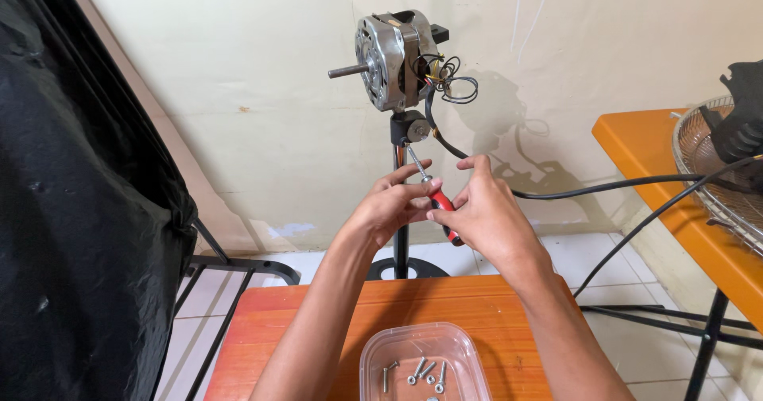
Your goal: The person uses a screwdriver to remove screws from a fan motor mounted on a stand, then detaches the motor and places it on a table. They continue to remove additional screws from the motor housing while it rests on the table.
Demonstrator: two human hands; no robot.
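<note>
— Screwdriver [435, 202], red handle — where is it?
— Clamped in the right hand [485, 214], whose grip is closed round the handle; the metal shaft slants up and away to the black bracket [409, 127] on the stand pole [400, 242].
— And the left hand [393, 206]?
— Just beside the right grip, fingertips pinched on the shaft.
— What's above them?
— Bare fan motor [393, 59], with a black cable [604, 186] trailing right. Below the hands, on the orange counter [302, 313] — a clear plastic tub [421, 361] of screws [417, 369].
</note>
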